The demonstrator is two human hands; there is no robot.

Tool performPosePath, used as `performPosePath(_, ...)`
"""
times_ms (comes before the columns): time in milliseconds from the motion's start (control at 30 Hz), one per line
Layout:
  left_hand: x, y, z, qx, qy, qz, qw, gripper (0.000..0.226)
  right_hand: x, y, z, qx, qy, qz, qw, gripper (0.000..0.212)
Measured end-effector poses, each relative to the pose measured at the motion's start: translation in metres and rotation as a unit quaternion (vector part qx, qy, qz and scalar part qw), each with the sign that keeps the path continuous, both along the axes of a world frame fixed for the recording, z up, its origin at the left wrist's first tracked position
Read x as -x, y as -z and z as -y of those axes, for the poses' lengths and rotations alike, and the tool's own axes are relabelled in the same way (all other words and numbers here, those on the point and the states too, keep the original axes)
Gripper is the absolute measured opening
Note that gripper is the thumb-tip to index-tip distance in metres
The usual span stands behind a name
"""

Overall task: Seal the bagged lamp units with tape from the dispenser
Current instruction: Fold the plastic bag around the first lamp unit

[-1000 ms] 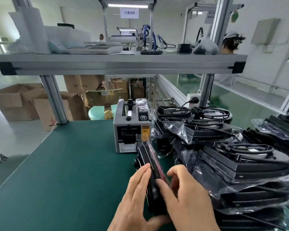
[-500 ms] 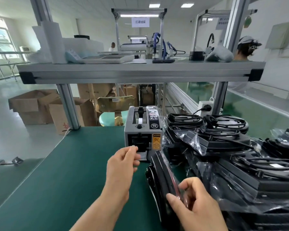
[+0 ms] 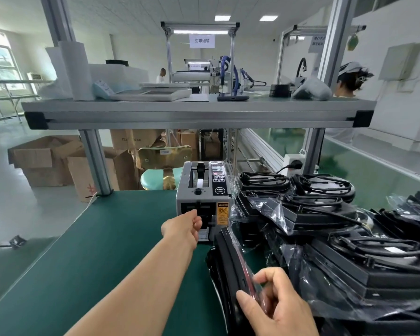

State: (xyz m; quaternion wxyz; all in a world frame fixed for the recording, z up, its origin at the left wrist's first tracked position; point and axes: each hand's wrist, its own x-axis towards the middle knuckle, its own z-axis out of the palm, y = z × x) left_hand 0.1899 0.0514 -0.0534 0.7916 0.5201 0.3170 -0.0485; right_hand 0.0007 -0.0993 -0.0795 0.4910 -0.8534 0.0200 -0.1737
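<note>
**Right at the dispenser mouth: left hand at the slot, right hand on the bag**

And we're at the green bench [image 3: 95, 263]. The left hand [image 3: 183, 225] is stretched out on a long bare forearm to the front of the grey tape dispenser [image 3: 205, 187], which sits at the middle of the bench, toward its far edge. Its fingers are curled in against the dark outlet opening, thumb on top. From this angle I can't tell whether there's tape between them.

Down by the near edge, right of centre, the right hand [image 3: 279, 309] has the bagged lamp unit [image 3: 225, 258]. That black unit stands on its edge on the bench, its far end just in front of the dispenser. Thumb and fingers pinch the clear bag flap [image 3: 249, 277] with its red strip against the unit's upper edge.

Along the right edge lies the pile of bagged lamp units [image 3: 325, 214], flat black housings with coiled cables on top, crinkled plastic all over, touching the dispenser's right side.

Overhead, an aluminium shelf [image 3: 199, 115] spans the bench. Cardboard boxes [image 3: 44, 161] sit on the floor beyond the far-left corner.
</note>
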Motion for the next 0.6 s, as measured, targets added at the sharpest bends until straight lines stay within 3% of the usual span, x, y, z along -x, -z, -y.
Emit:
performPosePath(233, -0.007, 0.001, 0.01, 0.024, -0.073, 0.004, 0.997, 0.015, 0.0, 0.002, 0.0, -0.001, -0.002, 0.013, 1.0, 0.034)
performPosePath(367, 0.001, 0.001, 0.011, -0.009, -0.093, 0.035, 0.995, 0.015, 0.001, 0.002, -0.001, 0.0, -0.001, 0.013, 1.0, 0.03)
performPosePath(467, 0.018, -0.001, 0.001, -0.033, -0.037, 0.085, 0.995, 0.021, 0.002, 0.002, 0.0, -0.018, -0.004, 0.026, 1.0, 0.025)
performPosePath(600, 0.062, -0.012, -0.022, -0.035, 0.175, 0.157, 0.971, 0.022, 0.004, 0.001, 0.001, -0.019, -0.015, 0.036, 0.999, 0.019)
